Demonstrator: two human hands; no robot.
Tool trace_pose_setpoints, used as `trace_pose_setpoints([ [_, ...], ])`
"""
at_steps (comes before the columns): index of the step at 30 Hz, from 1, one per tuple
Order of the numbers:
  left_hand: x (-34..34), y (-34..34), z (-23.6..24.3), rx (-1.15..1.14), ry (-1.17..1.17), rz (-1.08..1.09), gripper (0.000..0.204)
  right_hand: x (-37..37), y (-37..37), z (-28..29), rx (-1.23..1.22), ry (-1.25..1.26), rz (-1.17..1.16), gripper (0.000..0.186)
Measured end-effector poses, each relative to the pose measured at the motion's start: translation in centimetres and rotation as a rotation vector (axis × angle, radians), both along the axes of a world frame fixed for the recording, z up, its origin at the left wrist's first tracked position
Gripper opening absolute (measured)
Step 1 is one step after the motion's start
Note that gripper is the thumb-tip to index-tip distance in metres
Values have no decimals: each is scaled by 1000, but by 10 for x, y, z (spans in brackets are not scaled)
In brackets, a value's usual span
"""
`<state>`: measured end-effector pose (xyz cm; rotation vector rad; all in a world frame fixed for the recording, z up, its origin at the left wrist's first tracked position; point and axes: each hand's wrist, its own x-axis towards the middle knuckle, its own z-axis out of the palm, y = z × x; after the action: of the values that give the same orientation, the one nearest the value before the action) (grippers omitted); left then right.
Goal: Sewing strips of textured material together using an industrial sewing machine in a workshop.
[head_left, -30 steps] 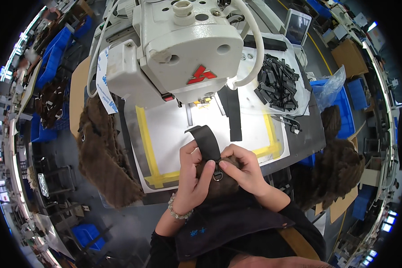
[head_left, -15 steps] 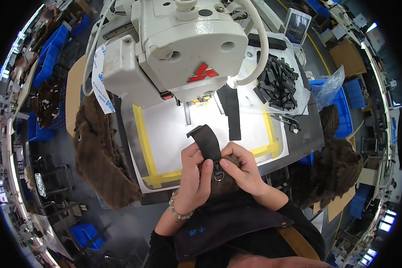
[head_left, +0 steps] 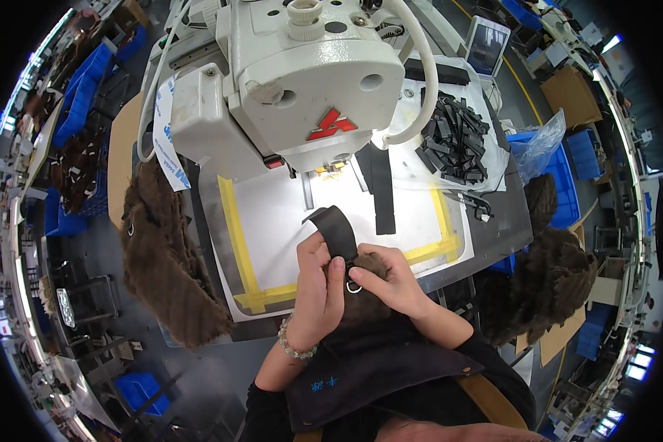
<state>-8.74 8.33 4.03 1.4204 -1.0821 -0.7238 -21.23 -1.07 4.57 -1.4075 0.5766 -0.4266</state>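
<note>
Blk strap (head_left: 337,232) in L fingers (head_left: 335,283)

Between the fingers (head_left: 337,274), brown fur fabric (head_left: 362,308) looked soft and matt; the black strap (head_left: 337,230) curving above them looked smooth, with a faint sheen. Just below the right thumb (head_left: 363,278), a ring (head_left: 353,292) shone like metal. Beyond the fingers, the machine casing (head_left: 320,85) had a glossy painted finish, the white sheet (head_left: 272,214) looked smooth and papery, and the yellow tape (head_left: 237,236) was matt.
</note>
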Motion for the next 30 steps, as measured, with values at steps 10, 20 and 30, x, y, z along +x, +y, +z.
trace_pose_setpoints([
  [10, -2, -3, 2, -14, 155, 48, 35, 0, 1, -16, -29, -17, 63, 22],
  [20, -3, 1, -4, 71, 253, 9, 36, -2, 2, -22, -44, -16, 40, 24],
  [30, -3, 3, -8, 77, 234, -83, 77, -10, -1, -20, -133, 29, 59, 25],
])
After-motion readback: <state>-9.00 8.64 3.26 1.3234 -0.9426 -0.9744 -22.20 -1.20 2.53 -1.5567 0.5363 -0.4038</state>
